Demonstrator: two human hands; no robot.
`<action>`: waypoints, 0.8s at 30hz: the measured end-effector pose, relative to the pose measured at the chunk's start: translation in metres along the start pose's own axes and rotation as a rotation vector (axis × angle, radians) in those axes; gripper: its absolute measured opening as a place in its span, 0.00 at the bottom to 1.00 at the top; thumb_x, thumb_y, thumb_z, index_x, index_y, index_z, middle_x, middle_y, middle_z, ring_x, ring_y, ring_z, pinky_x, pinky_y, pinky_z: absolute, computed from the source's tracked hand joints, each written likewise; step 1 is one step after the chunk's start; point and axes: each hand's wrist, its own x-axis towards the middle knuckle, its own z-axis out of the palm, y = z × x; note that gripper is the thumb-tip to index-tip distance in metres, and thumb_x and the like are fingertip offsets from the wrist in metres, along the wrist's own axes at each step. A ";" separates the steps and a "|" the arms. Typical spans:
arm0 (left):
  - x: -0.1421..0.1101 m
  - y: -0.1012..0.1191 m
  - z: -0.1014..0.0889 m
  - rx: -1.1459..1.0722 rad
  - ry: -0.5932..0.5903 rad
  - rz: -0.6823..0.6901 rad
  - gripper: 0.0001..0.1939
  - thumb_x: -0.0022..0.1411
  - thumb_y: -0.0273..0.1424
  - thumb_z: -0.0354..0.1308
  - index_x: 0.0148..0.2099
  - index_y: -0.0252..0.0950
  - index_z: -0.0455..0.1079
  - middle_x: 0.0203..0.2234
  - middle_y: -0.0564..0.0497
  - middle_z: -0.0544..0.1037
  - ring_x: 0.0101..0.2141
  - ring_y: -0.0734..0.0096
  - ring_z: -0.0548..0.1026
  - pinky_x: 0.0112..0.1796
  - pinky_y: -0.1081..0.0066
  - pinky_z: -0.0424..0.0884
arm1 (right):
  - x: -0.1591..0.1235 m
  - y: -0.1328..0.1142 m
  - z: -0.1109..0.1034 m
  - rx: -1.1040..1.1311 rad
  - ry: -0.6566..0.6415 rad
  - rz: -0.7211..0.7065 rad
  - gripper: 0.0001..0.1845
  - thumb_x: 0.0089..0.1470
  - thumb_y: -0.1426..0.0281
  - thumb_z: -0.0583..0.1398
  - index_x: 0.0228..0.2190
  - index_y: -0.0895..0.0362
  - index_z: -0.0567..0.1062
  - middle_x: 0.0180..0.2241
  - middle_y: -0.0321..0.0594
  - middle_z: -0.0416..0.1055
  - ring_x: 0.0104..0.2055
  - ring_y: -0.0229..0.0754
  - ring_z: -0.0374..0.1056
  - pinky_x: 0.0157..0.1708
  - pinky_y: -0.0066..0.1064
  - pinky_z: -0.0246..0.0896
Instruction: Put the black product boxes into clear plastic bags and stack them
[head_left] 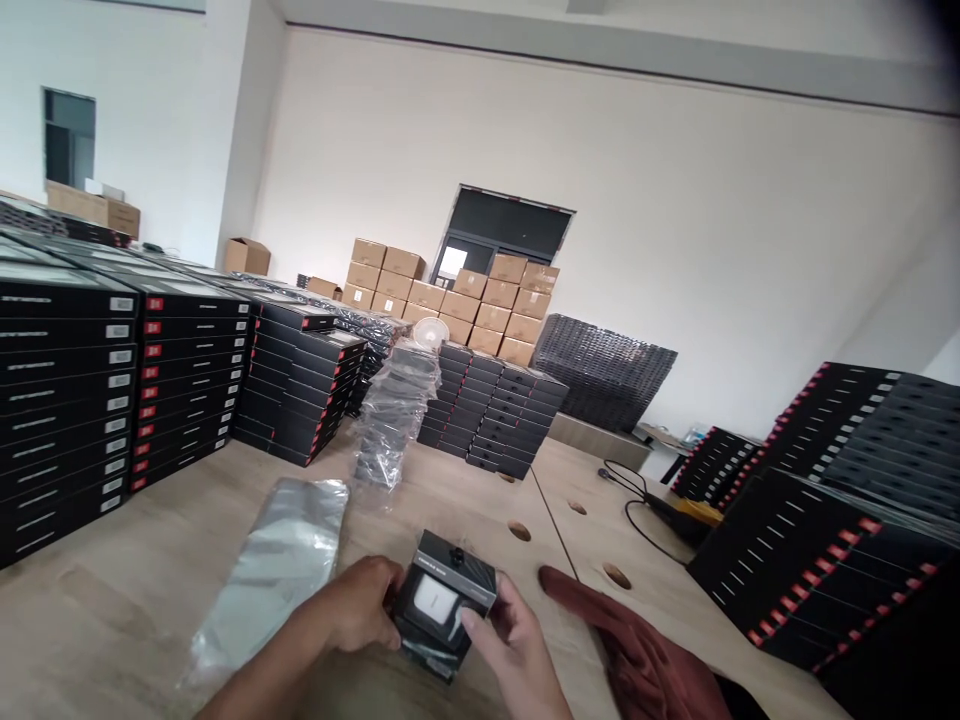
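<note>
A small dark retail box [441,605] with a white device pictured on its front is held low over the table, slightly tilted. My left hand [367,605] grips its left side, fingers curled round the edge. On the right side, my right hand [506,635] holds it with the thumb on the front face. Left of my hands lies a flat pile of clear plastic bags [281,560]. Beyond the box, a stack of plastic-wrapped packages [390,420] stands on the table. A dark red cloth [645,650] lies to the right of my right hand.
Tall stacks of black boxes [67,400] line the left, with more black boxes [795,560] at the right. Black boxes [495,410] also stand ahead, before brown cartons [457,300]. A cable [634,490] and several round holes mark the wooden table [480,500].
</note>
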 end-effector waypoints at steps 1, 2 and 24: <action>0.000 0.002 0.001 0.023 0.010 0.016 0.18 0.34 0.27 0.66 0.34 0.34 0.72 0.29 0.53 0.75 0.31 0.64 0.71 0.29 0.73 0.62 | 0.002 0.000 0.000 0.006 0.020 0.007 0.19 0.45 0.62 0.66 0.39 0.57 0.74 0.40 0.43 0.76 0.42 0.47 0.70 0.45 0.35 0.64; 0.000 0.003 0.003 0.009 0.004 0.042 0.18 0.36 0.28 0.65 0.35 0.34 0.72 0.31 0.52 0.75 0.32 0.65 0.71 0.30 0.73 0.62 | 0.004 0.000 0.000 0.022 0.065 0.017 0.20 0.43 0.62 0.67 0.38 0.57 0.75 0.38 0.43 0.76 0.40 0.46 0.70 0.44 0.34 0.64; -0.008 0.012 0.015 -0.090 -0.435 0.071 0.13 0.43 0.40 0.66 0.27 0.36 0.72 0.21 0.57 0.71 0.24 0.75 0.66 0.23 0.77 0.57 | 0.007 0.015 -0.041 0.486 0.723 0.270 0.20 0.35 0.59 0.69 0.29 0.57 0.73 0.25 0.37 0.78 0.26 0.46 0.74 0.24 0.33 0.68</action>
